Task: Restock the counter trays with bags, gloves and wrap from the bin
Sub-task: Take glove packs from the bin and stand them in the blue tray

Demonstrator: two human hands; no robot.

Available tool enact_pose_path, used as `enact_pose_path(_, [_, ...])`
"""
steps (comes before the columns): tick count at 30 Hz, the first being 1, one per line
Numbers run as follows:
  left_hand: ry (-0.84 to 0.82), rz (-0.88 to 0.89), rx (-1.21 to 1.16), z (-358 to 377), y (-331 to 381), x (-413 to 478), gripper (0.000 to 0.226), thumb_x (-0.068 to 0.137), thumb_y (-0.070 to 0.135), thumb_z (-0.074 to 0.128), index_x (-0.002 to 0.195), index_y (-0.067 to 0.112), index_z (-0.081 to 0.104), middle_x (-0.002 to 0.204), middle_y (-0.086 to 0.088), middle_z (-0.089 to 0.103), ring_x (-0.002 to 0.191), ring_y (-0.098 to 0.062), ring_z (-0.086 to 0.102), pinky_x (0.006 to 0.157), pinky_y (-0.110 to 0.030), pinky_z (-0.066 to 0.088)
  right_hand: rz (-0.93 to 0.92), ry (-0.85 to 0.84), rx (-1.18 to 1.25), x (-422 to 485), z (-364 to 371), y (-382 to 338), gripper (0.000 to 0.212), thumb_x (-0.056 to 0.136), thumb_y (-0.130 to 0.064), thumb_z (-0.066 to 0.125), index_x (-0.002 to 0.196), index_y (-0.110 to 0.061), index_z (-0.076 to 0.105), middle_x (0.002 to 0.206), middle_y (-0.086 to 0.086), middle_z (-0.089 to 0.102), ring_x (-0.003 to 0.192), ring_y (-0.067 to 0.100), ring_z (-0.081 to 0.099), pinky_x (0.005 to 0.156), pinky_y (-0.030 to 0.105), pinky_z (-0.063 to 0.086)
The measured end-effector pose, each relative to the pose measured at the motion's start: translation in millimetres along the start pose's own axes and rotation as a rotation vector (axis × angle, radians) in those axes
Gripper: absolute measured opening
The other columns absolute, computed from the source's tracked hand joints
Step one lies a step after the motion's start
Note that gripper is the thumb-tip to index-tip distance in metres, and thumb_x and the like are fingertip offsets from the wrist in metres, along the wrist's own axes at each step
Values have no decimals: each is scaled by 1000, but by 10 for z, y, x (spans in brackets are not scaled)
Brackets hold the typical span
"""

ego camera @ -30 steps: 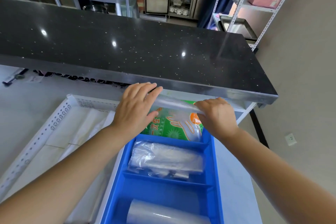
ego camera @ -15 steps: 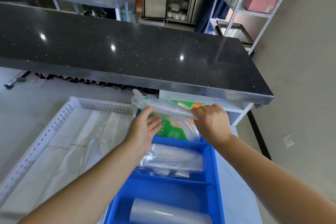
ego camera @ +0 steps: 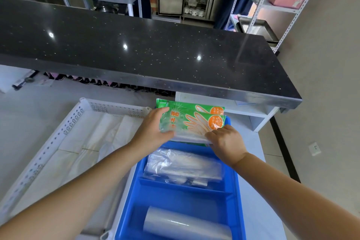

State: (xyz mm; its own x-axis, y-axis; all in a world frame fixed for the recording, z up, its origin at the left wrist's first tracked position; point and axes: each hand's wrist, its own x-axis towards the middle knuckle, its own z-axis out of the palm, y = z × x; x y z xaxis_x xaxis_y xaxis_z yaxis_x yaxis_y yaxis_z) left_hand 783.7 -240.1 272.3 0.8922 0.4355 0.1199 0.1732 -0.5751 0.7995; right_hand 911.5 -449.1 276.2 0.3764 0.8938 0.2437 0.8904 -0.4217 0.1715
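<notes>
Over the blue tray (ego camera: 231, 185) — glove pack (ego camera: 191, 122) now flat, both hands.

A divided tray (ego camera: 236, 197) sits on the counter with a perforated bin (ego camera: 64, 128) just left of it. Glove packs (ego camera: 191, 121) lie in the tray's far compartment, folded bags (ego camera: 184, 164) in the middle one, a wrap roll (ego camera: 185, 226) in the near one. A raised ledge (ego camera: 148, 52) runs behind both.

Two green glove packets (ego camera: 191, 121) lie stacked flat between the hands. A clear bag bundle (ego camera: 183, 165) sits just nearer. The wrap roll (ego camera: 185, 226) lies nearest.
</notes>
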Motion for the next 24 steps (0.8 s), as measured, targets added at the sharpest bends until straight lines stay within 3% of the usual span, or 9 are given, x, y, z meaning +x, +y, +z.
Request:
enact_pose_path(3, [-100, 361, 563, 29, -59, 29, 64, 72, 37, 72, 130, 25, 49, 134, 5, 50, 131, -17, 34, 109, -32, 19, 3, -61, 35, 42, 4, 4, 26, 39, -5, 84, 54, -14, 65, 43, 1, 60, 35, 24, 51, 44, 21, 44])
enact_pose_path(5, [-214, 361, 615, 61, -88, 72, 50, 79, 36, 66, 126, 27, 53, 126, 7, 57, 124, -17, 43, 105, -32, 27, 23, -121, 19, 70, -1, -5, 24, 43, -8, 84, 60, -16, 68, 48, 1, 64, 42, 26, 54, 45, 20, 42])
enact_pose_path(7, [-281, 300, 544, 80, -109, 99, 24, 86, 30, 58, 110, 29, 59, 106, 9, 64, 103, -20, 56, 78, -25, 40, 55, -223, 64, 84, 23, -2, 17, 70, -14, 71, 87, -16, 71, 75, 7, 72, 69, 31, 62, 59, 28, 47])
enact_pose_path(8, [-315, 272, 536, 83, -122, 117, 7, 89, 28, 54, 94, 29, 58, 88, 9, 63, 88, -21, 58, 60, -21, 35, 96, -276, 97, 88, 34, 10, 20, 80, -18, 62, 100, -17, 68, 89, 9, 72, 82, 32, 61, 67, 31, 47])
enact_pose_path(11, [-351, 223, 595, 107, -183, 188, 18, 91, 24, 45, 74, 23, 42, 62, 6, 45, 62, -20, 46, 46, -24, 19, 102, -219, 127, 70, -20, 20, 33, 80, -27, 63, 112, -16, 63, 92, 11, 71, 84, 32, 63, 71, 34, 48])
enact_pose_path(15, [-406, 169, 650, 126, -201, 308, 17, 90, 18, 44, 73, 19, 40, 59, 7, 36, 54, -9, 35, 46, -26, 16, 65, -98, 124, 52, -85, 1, 45, 68, -26, 77, 108, -11, 65, 89, 8, 71, 80, 30, 64, 69, 39, 53])
enact_pose_path(20, [-476, 117, 667, 146, -92, 395, 9, 90, 16, 44, 83, 16, 50, 73, 6, 49, 75, -23, 51, 50, -26, 25, 128, -118, 211, 82, 43, 5, 21, 87, -17, 56, 105, -13, 66, 92, 10, 72, 85, 32, 63, 78, 38, 44])
enact_pose_path(22, [-354, 225, 734, 112, -68, 371, 9, 86, 16, 52, 94, 16, 56, 93, 1, 59, 89, -24, 56, 64, -29, 35, 150, -119, 216, 91, 95, 20, 22, 89, -18, 52, 106, -14, 66, 94, 10, 72, 87, 32, 62, 80, 37, 43])
enact_pose_path(24, [-226, 342, 782, 67, -120, 343, 32, 81, 18, 62, 113, 19, 56, 108, 1, 58, 102, -21, 54, 84, -31, 38, 138, -131, 208, 114, 115, 24, 21, 88, -18, 53, 105, -13, 66, 93, 11, 72, 86, 32, 62, 80, 37, 45])
